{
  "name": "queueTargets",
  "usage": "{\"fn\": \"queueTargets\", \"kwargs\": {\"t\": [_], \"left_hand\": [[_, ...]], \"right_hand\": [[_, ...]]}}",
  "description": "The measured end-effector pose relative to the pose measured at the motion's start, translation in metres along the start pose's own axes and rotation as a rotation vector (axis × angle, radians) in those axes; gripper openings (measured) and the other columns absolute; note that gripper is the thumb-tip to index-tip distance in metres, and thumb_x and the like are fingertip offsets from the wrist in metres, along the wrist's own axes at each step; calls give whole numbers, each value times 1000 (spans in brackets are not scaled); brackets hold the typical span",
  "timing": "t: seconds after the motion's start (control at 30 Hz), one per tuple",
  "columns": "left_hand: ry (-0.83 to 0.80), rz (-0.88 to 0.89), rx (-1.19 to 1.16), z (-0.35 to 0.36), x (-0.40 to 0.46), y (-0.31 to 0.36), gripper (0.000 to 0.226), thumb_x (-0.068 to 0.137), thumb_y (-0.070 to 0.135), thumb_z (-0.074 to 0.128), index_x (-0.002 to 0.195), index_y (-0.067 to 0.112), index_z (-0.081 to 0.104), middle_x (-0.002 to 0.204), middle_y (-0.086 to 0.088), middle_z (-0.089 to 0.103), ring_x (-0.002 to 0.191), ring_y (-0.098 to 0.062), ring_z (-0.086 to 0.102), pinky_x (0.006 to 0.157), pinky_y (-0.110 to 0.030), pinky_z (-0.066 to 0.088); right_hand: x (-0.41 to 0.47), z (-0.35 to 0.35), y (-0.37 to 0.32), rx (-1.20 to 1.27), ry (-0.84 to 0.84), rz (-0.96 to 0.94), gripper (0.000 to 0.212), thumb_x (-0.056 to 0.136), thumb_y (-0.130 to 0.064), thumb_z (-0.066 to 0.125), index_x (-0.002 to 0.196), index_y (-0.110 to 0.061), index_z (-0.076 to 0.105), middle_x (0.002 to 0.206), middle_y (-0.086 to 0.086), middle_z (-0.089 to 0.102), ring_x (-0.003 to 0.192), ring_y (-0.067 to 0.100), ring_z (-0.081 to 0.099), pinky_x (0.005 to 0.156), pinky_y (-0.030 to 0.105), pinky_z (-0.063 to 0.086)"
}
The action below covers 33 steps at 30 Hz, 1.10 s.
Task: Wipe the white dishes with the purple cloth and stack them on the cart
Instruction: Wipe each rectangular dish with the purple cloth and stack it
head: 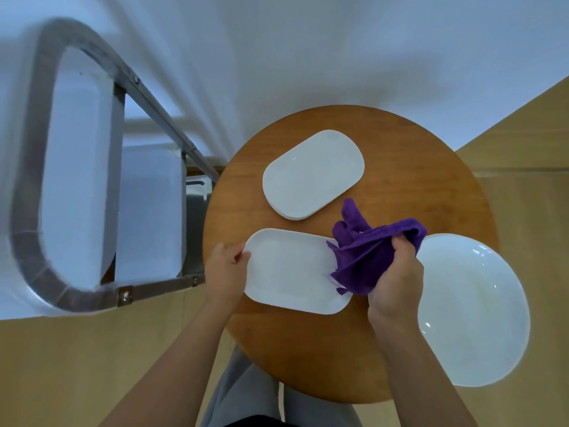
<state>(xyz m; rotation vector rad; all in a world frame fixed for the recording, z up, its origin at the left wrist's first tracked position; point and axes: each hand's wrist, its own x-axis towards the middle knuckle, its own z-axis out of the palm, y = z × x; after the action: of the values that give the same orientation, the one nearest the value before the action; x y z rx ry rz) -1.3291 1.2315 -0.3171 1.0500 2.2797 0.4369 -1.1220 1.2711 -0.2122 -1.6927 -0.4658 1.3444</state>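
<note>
A white rectangular dish (289, 269) lies near the front of a round wooden table (415, 167). My left hand (226, 269) grips its left edge, thumb on top. My right hand (397, 278) holds a bunched purple cloth (366, 251), which touches the dish's right end. A second white oblong dish (312, 174) rests farther back on the table. A large round white plate (474, 309) sits at the right, overhanging the table edge.
A metal-framed cart (92, 186) with pale shelves stands to the left of the table, its frame close to the table's left rim. Tan floor surrounds the table; a white wall is behind. My legs show below the table.
</note>
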Motion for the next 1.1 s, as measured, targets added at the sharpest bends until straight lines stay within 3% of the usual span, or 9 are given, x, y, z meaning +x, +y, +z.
{"fn": "queueTargets", "kwargs": {"t": [0.2, 0.33, 0.47, 0.6, 0.73, 0.83, 0.9, 1.0, 1.1], "left_hand": [[20, -13, 2, 1, 0, -2, 14, 94, 18, 57, 97, 12, 68, 94, -3, 62, 81, -14, 53, 70, -22, 38], [41, -2, 70, -1, -4, 2, 12, 94, 19, 55, 96, 12, 65, 90, 0, 58, 77, -14, 53, 67, -24, 42], [59, 7, 80, -2, -7, 5, 11, 95, 17, 54, 96, 11, 63, 87, 2, 54, 76, -14, 53, 66, -25, 41], [19, -16, 77, -4, -5, 7, 12, 96, 19, 51, 101, 12, 60, 93, 3, 51, 79, -12, 51, 67, -23, 38], [7, -13, 61, -9, -5, 8, 8, 98, 23, 48, 98, 16, 51, 90, 2, 50, 73, -11, 51, 61, -18, 37], [-61, -43, -60, -13, -7, 12, 4, 99, 22, 44, 98, 20, 41, 81, 7, 49, 67, -8, 49, 53, -15, 33], [-96, -96, -246, -16, -9, 15, 4, 99, 22, 44, 101, 20, 41, 83, 9, 49, 73, -6, 49, 56, -17, 35], [-193, -284, -572, -22, -13, 24, 14, 96, 38, 49, 99, 25, 49, 96, 6, 54, 85, -8, 52, 63, -23, 42], [-423, -457, -744, -26, -14, 32, 25, 91, 56, 47, 96, 34, 57, 103, 1, 64, 96, -20, 61, 83, -41, 53]], "right_hand": [[-6, -2, 5, 3, 16, -10, 18, 96, -33, 43, 82, -30, 55, 59, -28, 61, 56, -12, 57, 39, 10, 43], [-6, -3, 6, 12, 19, 7, 23, 94, -37, 45, 78, -34, 61, 64, -24, 64, 74, 6, 61, 51, 19, 47], [-6, -3, 5, 36, 18, 13, 37, 93, -38, 45, 66, -49, 67, 65, -21, 65, 84, 16, 58, 64, 31, 48], [-5, -6, 8, 36, 53, 44, 26, 93, -38, 46, 76, -36, 65, 69, -17, 66, 88, 19, 59, 71, 35, 50], [-6, -6, 10, 26, 65, 42, 20, 95, -36, 45, 81, -34, 59, 73, -16, 64, 87, 17, 59, 67, 32, 50], [-6, -7, 12, 30, 74, 40, 18, 95, -37, 45, 83, -33, 58, 78, -14, 63, 88, 17, 59, 66, 30, 49], [-5, -9, 11, 25, 84, 39, 16, 94, -38, 45, 85, -35, 58, 82, -13, 64, 90, 17, 59, 65, 30, 49], [-3, -12, 10, 26, 98, 53, 13, 94, -40, 45, 89, -35, 57, 88, -12, 64, 92, 17, 60, 66, 30, 49], [-3, -14, 11, -21, 108, 39, 17, 94, -42, 45, 87, -34, 58, 87, -12, 64, 90, 17, 60, 66, 31, 49]]}}
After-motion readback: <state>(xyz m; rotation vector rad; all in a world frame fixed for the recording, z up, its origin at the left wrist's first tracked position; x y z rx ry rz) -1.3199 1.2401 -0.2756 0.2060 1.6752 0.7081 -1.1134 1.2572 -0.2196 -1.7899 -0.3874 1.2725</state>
